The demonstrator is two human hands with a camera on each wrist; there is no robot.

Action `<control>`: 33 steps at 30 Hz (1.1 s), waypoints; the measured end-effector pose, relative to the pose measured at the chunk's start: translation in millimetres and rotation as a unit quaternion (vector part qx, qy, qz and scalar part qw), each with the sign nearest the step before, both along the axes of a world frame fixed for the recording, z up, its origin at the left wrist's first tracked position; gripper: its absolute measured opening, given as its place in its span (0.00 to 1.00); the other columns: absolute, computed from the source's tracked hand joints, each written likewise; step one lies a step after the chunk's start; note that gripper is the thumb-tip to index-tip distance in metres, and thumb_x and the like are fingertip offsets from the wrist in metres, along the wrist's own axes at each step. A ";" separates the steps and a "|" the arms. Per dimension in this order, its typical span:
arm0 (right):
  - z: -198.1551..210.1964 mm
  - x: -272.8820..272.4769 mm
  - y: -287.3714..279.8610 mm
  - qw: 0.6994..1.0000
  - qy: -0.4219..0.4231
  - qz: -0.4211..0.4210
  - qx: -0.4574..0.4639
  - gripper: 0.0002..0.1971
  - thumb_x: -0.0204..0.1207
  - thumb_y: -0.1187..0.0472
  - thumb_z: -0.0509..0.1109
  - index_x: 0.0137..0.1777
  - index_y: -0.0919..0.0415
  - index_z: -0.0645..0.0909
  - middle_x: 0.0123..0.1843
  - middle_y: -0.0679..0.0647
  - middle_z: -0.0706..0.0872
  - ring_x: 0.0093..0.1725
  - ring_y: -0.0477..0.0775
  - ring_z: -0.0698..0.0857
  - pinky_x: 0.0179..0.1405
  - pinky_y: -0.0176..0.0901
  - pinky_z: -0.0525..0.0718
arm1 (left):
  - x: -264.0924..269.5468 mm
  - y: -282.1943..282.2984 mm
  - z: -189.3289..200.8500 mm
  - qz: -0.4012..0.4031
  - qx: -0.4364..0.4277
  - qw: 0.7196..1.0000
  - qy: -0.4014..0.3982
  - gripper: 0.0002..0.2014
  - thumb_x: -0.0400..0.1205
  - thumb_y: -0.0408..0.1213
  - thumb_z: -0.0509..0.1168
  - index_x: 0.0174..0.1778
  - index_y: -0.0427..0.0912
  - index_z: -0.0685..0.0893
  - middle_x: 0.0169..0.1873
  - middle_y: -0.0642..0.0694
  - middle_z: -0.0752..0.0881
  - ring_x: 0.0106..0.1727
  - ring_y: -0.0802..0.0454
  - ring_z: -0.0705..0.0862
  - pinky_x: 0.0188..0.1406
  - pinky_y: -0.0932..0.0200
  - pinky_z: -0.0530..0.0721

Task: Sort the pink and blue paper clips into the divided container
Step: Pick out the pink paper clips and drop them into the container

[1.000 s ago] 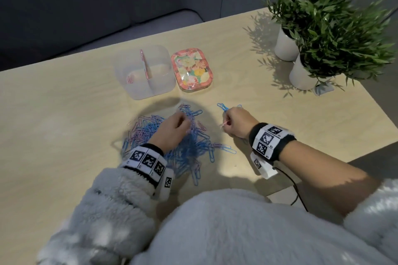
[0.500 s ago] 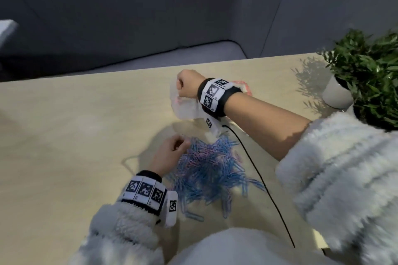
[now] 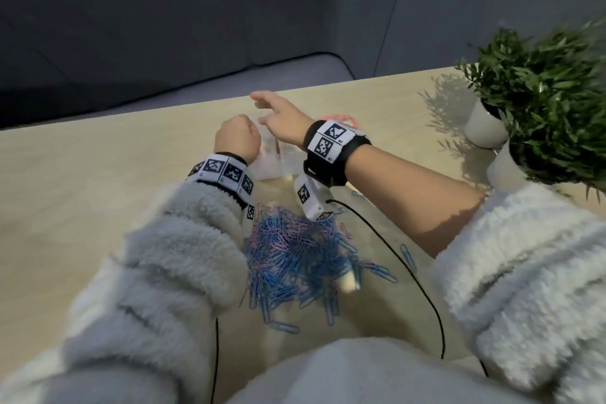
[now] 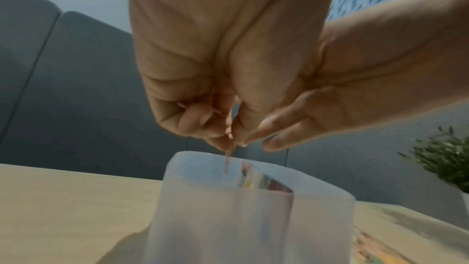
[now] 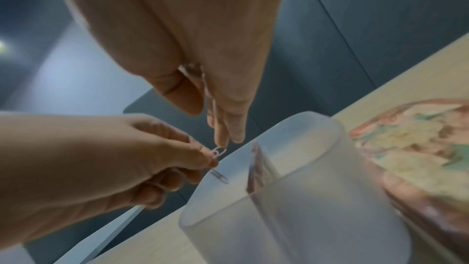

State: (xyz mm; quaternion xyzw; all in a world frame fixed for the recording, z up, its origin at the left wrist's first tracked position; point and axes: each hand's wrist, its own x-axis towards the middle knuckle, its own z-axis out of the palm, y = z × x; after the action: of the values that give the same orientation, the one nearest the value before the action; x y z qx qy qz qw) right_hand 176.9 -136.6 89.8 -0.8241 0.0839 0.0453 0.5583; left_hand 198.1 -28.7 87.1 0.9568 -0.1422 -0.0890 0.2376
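A mixed pile of blue and pink paper clips (image 3: 295, 252) lies on the wooden table (image 3: 98, 190) close to me. Behind it stands the translucent divided container (image 3: 272, 164), with a pink divider (image 4: 266, 184) across its middle. My left hand (image 3: 236, 138) hovers over the container's left compartment and pinches pink paper clips (image 5: 218, 153); one of them hangs down (image 4: 228, 161) toward the rim. My right hand (image 3: 272, 108) is above the container with fingers (image 5: 228, 127) straight, and a fingertip is at the clips in my left hand.
The container's patterned pink lid (image 5: 418, 138) lies just right of it. Two potted plants (image 3: 541, 92) in white pots stand at the table's right edge. Wrist-camera cables (image 3: 410, 272) run across the table near me. A dark sofa (image 3: 164, 26) sits beyond the far edge.
My left hand rose from the pile to above the container, holding pink clips. My right hand, closed over the container before, has straightened its fingers.
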 end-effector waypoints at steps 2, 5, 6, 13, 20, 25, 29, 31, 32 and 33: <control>-0.6 -18.0 -6.8 0.998 -0.044 -0.045 -0.004 0.25 0.76 0.78 0.55 0.73 0.66 0.69 0.72 0.62 0.75 0.72 0.53 0.73 0.70 0.36 0.69 | 2.8 -6.7 -3.2 -0.037 0.026 0.999 -0.001 0.14 0.82 0.34 0.56 0.59 0.32 0.80 0.59 0.31 0.84 0.62 0.34 0.80 0.60 0.47 0.77; -4.9 -64.0 -29.2 0.991 -0.081 -0.098 -0.044 0.21 0.75 0.76 0.56 0.67 0.66 0.75 0.62 0.55 0.80 0.58 0.48 0.78 0.66 0.35 0.74 | 0.7 -9.9 -9.3 -0.067 0.056 0.996 0.012 0.18 0.82 0.32 0.56 0.68 0.32 0.76 0.66 0.30 0.79 0.67 0.34 0.77 0.66 0.48 0.75; -7.9 -83.7 -39.7 0.989 -0.074 -0.112 -0.065 0.19 0.74 0.76 0.57 0.63 0.67 0.78 0.56 0.50 0.81 0.53 0.45 0.79 0.60 0.29 0.75 | -2.5 -8.8 -11.8 -0.077 0.057 0.995 0.002 0.19 0.82 0.31 0.55 0.68 0.32 0.75 0.66 0.30 0.79 0.67 0.34 0.77 0.66 0.47 0.74; -65.4 -216.1 -78.0 0.972 0.132 0.018 -0.194 0.19 0.69 0.71 0.68 0.26 0.45 0.73 0.31 0.48 0.82 0.30 0.43 0.78 0.37 0.35 0.76 | -89.3 -6.0 -42.4 -0.303 0.004 0.947 -0.104 0.08 0.78 0.33 0.61 0.46 0.40 0.86 0.44 0.40 0.87 0.46 0.40 0.83 0.50 0.45 0.82; -97.7 -249.0 -51.5 0.959 0.137 0.039 -0.244 0.11 0.68 0.64 0.71 0.34 0.50 0.71 0.35 0.49 0.78 0.37 0.53 0.75 0.42 0.48 0.77 | -152.5 0.9 -91.3 -0.437 0.109 0.893 0.000 0.12 0.78 0.47 0.66 0.54 0.46 0.82 0.55 0.45 0.81 0.57 0.43 0.78 0.57 0.49 0.74; -94.4 -248.3 -63.5 0.964 0.117 -0.013 -0.240 0.09 0.69 0.68 0.65 0.33 0.53 0.73 0.38 0.55 0.81 0.39 0.57 0.78 0.43 0.46 0.76 | -141.0 26.8 -88.2 -0.370 0.124 0.921 0.022 0.12 0.76 0.53 0.67 0.47 0.49 0.82 0.49 0.50 0.81 0.56 0.48 0.76 0.57 0.53 0.73; -86.8 -234.8 -74.6 0.967 0.087 -0.141 -0.196 0.07 0.73 0.69 0.64 0.42 0.58 0.81 0.33 0.50 0.82 0.34 0.52 0.78 0.37 0.37 0.73 | -143.0 25.0 -86.3 -0.348 0.107 0.931 0.001 0.10 0.80 0.49 0.63 0.48 0.47 0.83 0.50 0.49 0.82 0.57 0.47 0.76 0.59 0.54 0.71; -86.5 -221.6 -71.5 0.971 0.086 -0.131 -0.183 0.11 0.74 0.69 0.63 0.50 0.60 0.84 0.35 0.54 0.85 0.35 0.52 0.79 0.39 0.36 0.74 | -144.8 14.1 -87.9 -0.358 0.087 0.930 -0.011 0.10 0.82 0.44 0.60 0.52 0.46 0.84 0.52 0.48 0.83 0.58 0.45 0.77 0.59 0.53 0.71; -88.1 -214.4 -68.3 0.972 0.093 -0.118 -0.182 0.11 0.75 0.68 0.63 0.51 0.61 0.85 0.37 0.56 0.87 0.37 0.53 0.81 0.42 0.37 0.75 | -145.8 7.3 -88.6 -0.364 0.081 0.928 -0.018 0.10 0.83 0.42 0.59 0.54 0.45 0.83 0.53 0.47 0.83 0.58 0.44 0.77 0.58 0.52 0.72; -89.7 -207.0 -64.2 0.971 0.103 -0.107 -0.187 0.10 0.75 0.66 0.64 0.50 0.61 0.86 0.40 0.58 0.88 0.41 0.55 0.83 0.45 0.38 0.77 | -146.3 0.4 -88.8 -0.368 0.080 0.926 -0.027 0.11 0.83 0.40 0.58 0.57 0.45 0.83 0.55 0.46 0.83 0.58 0.43 0.77 0.58 0.51 0.72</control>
State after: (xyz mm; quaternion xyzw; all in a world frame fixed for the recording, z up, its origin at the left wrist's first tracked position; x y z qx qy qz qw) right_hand -30.1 -200.8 0.0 -0.8910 0.2353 0.0536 0.3847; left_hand 51.7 -28.3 -1.8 0.8552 -0.4828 -0.1551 0.1072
